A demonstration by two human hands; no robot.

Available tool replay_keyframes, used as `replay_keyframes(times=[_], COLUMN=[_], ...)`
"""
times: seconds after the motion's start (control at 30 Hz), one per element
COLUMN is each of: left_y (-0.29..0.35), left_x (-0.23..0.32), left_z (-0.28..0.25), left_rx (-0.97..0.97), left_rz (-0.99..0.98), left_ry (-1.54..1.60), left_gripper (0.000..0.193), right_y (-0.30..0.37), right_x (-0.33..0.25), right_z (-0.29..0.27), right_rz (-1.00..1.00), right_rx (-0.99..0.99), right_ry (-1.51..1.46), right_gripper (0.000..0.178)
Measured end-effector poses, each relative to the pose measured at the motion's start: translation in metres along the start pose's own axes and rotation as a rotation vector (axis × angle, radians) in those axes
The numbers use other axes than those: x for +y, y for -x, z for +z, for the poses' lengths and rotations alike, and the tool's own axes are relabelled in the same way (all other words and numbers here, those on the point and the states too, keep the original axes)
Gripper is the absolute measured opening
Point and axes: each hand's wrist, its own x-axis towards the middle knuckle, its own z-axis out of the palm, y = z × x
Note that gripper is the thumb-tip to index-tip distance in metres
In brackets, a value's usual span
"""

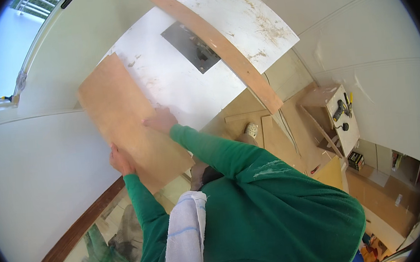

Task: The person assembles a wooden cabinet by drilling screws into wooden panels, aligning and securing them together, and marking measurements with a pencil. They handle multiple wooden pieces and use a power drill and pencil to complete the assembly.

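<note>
A flat, light brown wooden panel [118, 109] lies slantwise in front of me, its far part over the white tabletop [195, 100] and its near end reaching toward my body. My left hand [120, 160] grips the panel's left edge near its close end. On the opposite edge, my right hand [161, 120] holds the panel, with fingers partly on its top face and the rest hard to make out. Beyond the panel, a dark metal plate [185, 43] is set in the tabletop, and a long wooden strip [222, 42] runs across the table beside it.
Brown dust marks the tabletop. At right stands a wooden box stand [344, 119] with a drill-like tool [339, 110] and yellow-handled pliers [349, 104] on top. Wood pieces [276, 140] and a cable [287, 129] lie on the floor. A white wall [38, 166] borders the left.
</note>
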Motion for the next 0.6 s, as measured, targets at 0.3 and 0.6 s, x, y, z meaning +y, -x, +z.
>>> replay_keyframes(times=[0.3, 0.6], left_y=[0.125, 0.328], left_x=[0.090, 0.080], left_z=[0.106, 0.400], left_rx=[-0.238, -0.722], left_rz=[0.191, 0.217], left_ry=[0.164, 0.138], left_gripper=[0.029, 0.041], right_y=[0.071, 0.041], right_x=[0.028, 0.150], right_z=[-0.132, -0.513], right_rz=[-0.228, -0.320], right_rx=[0.542, 0.770], right_ry=[-0.337, -0.085], right_gripper=[0.076, 0.060])
